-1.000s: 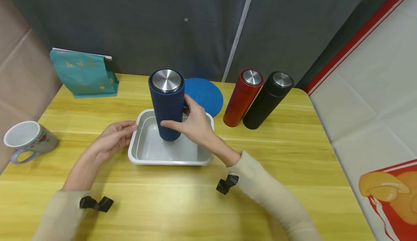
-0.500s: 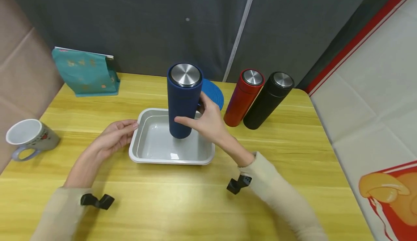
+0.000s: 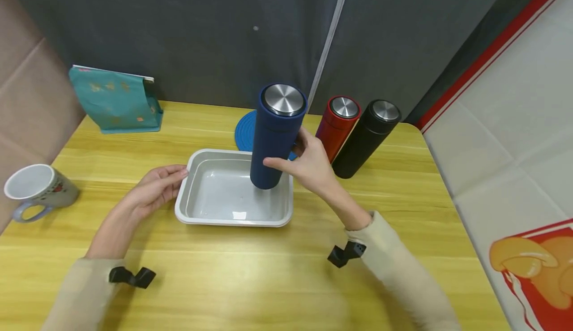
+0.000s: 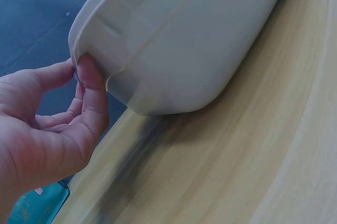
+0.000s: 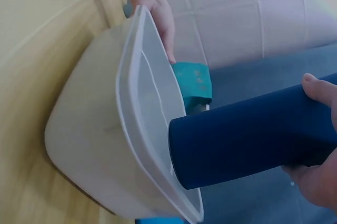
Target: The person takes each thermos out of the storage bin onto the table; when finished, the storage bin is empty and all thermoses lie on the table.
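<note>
My right hand grips a navy blue thermos bottle from its right side, thumb across the front. The thermos has a brushed steel lid top and stands nearly upright over the right part of a light grey plastic tray. In the right wrist view the base of the thermos is up at the level of the tray's rim. My left hand pinches the tray's left rim between thumb and fingers, seen close up in the left wrist view beside the tray wall.
A red thermos and a black thermos stand at the right back. Behind the tray lies a round blue mat, partly hidden. A teal paper bag stands back left, a mug at the left. A dark curtain hangs behind.
My right hand has carried the navy thermos rightward across the tray, from its middle to its right part; it now partly covers the red thermos. The left hand keeps hold of the tray rim.
</note>
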`<state>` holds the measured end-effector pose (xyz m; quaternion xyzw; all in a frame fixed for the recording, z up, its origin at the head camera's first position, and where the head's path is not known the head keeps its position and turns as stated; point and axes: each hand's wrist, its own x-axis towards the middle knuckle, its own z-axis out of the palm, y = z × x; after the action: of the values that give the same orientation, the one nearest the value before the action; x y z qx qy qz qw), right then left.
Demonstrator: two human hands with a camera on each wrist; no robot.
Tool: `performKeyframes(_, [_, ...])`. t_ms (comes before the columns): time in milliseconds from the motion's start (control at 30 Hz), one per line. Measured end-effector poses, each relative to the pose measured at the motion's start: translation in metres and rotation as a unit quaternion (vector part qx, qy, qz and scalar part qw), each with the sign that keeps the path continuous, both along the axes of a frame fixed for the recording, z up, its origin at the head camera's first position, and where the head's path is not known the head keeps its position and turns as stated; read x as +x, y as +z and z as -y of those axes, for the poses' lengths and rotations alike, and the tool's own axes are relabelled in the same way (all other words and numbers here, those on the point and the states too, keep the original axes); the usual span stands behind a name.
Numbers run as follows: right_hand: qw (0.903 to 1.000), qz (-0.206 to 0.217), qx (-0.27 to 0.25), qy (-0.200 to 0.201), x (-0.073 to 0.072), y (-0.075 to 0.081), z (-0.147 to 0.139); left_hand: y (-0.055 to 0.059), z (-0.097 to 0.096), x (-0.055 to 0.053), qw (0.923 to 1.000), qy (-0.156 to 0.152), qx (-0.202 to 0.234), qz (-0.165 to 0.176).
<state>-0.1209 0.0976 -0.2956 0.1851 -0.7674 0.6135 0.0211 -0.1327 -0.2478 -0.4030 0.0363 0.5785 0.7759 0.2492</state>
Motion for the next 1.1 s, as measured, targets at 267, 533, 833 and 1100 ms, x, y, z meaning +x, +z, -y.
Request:
performKeyframes(267, [0.9997,-0.005,0.005,-0.022,0.002,0.01,-0.022,-0.002,-0.001,-0.001,1.0,0.003,-0.003,0.002])
performKeyframes(533, [0.9989,-0.015,0.019,-0.04,0.007,0.015,-0.043,-0.002,-0.001,-0.003,0.9998,0.004,-0.017,-0.003])
performKeyframes(833, [0.9977,-0.029,0.004,-0.061,0.013,0.013,-0.068,-0.002,0.001,-0.001,1.0,-0.001,-0.009,-0.002])
performKeyframes(1100, [0.993,-0.037,0.038,-0.106,0.025,0.011,-0.096,-0.003,0.003,0.0,0.9999,0.003,-0.009,-0.004])
